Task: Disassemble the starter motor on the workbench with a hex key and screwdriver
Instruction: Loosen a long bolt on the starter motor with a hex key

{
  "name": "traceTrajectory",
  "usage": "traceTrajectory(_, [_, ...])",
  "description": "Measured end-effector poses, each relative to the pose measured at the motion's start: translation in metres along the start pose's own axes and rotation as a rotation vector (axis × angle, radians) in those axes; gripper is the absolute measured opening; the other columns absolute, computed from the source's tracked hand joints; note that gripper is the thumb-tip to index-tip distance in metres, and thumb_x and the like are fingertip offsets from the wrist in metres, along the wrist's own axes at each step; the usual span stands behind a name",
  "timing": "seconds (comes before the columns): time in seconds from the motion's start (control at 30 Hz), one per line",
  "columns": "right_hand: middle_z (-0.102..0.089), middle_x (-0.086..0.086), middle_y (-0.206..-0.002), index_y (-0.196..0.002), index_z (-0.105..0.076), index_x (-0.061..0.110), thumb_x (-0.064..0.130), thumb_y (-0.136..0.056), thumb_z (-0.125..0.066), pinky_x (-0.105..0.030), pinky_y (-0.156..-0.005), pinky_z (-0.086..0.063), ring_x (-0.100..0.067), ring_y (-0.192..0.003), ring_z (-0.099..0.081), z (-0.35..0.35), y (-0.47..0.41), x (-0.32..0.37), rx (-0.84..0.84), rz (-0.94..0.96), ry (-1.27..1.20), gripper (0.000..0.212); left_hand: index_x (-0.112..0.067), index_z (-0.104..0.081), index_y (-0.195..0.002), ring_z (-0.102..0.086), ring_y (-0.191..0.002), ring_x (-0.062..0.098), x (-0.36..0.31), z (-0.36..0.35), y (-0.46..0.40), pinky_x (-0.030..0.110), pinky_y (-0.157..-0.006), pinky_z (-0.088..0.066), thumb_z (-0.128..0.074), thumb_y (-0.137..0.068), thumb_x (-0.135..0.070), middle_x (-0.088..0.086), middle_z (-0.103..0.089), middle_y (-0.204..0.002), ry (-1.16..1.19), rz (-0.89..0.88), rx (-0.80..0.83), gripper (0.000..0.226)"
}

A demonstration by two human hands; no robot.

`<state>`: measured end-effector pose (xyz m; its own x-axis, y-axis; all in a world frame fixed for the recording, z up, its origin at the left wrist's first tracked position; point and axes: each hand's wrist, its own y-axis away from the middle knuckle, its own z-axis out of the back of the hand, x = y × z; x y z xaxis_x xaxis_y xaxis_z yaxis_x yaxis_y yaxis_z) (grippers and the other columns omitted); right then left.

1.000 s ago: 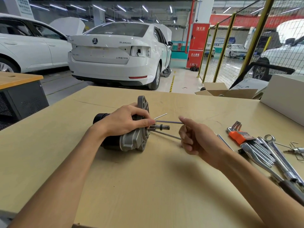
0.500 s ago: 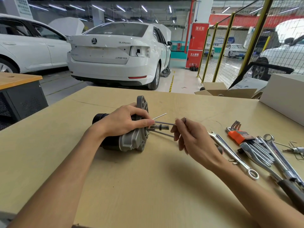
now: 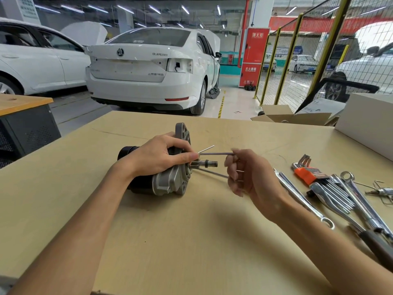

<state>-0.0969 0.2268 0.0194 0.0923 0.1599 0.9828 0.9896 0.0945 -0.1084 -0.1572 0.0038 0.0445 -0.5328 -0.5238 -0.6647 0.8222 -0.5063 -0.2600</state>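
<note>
- Starter motor (image 3: 161,167) lying on its side near the middle of the bench (image 3: 191,241), gripped by the left hand (image 3: 157,159), fingers wrapped over the housing.
- Right hand (image 3: 244,171) fingers curled, pinching the upper long bolt (image 3: 214,153); lower bolt (image 3: 210,173) and a thin rod (image 3: 205,149) also protruding.
- Risks: bolt binding if pulled off-axis; motor rolling if grip loosens; freed bolt slipping among the wrenches (image 3: 302,199) toward the right edge.

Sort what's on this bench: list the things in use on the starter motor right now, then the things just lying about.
In use:
- starter motor, gripped by the left hand
- long rod sticking out of it, held by the right hand

Lying about:
- hex key set in its orange holder
- combination wrench
- other wrenches
- cardboard box
</note>
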Motion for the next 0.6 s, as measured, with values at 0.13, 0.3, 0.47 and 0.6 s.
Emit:
traceTrajectory(0.13, [-0.046,-0.006,-0.055,-0.081,-0.065,0.004,0.012,-0.098,-0.033,-0.023,-0.039,-0.034,-0.018,-0.042,-0.044,-0.0008,0.0015,-0.0033,0.003,0.057,0.038,0.037,-0.046,-0.073,-0.079,-0.058,-0.092,0.004,0.0005,0.0001,0.0001,0.011,-0.079,-0.045,-0.065,-0.075,-0.059,-0.008,-0.057,-0.096,-0.009,0.002,-0.005,0.015])
traceTrajectory(0.3, [-0.05,-0.008,-0.056,-0.086,-0.069,0.009,0.003,-0.099,-0.029,-0.025,-0.04,-0.036,-0.018,-0.045,-0.046,-0.0004,0.0021,-0.0068,-0.015,0.101,0.136,0.042,-0.047,-0.073,-0.078,-0.057,-0.092,0.002,0.0001,0.0011,0.0002,0.012,-0.081,-0.045,-0.064,-0.074,-0.061,-0.007,-0.056,-0.097,-0.019,0.011,0.004,0.018])
traceTrajectory(0.47, [-0.051,-0.005,-0.054,-0.089,-0.072,0.014,0.004,-0.102,-0.034,-0.024,-0.04,-0.035,-0.018,-0.043,-0.046,-0.0007,0.0005,-0.008,-0.045,0.09,0.165,0.041,-0.044,-0.073,-0.075,-0.056,-0.091,-0.001,-0.0006,0.0011,0.0011,0.008,-0.08,-0.042,-0.06,-0.072,-0.066,-0.006,-0.055,-0.096,-0.016,0.01,0.003,0.027])
traceTrajectory(0.6, [-0.05,-0.001,-0.051,-0.098,-0.064,0.007,0.018,-0.103,-0.046,-0.022,-0.038,-0.035,-0.017,-0.04,-0.047,-0.0005,-0.0019,-0.0088,-0.134,-0.034,0.146,0.022,-0.048,-0.072,-0.074,-0.057,-0.092,0.0,-0.0007,0.0009,0.0006,0.014,-0.083,-0.043,-0.06,-0.073,-0.065,-0.006,-0.056,-0.097,-0.02,0.011,0.004,0.021])
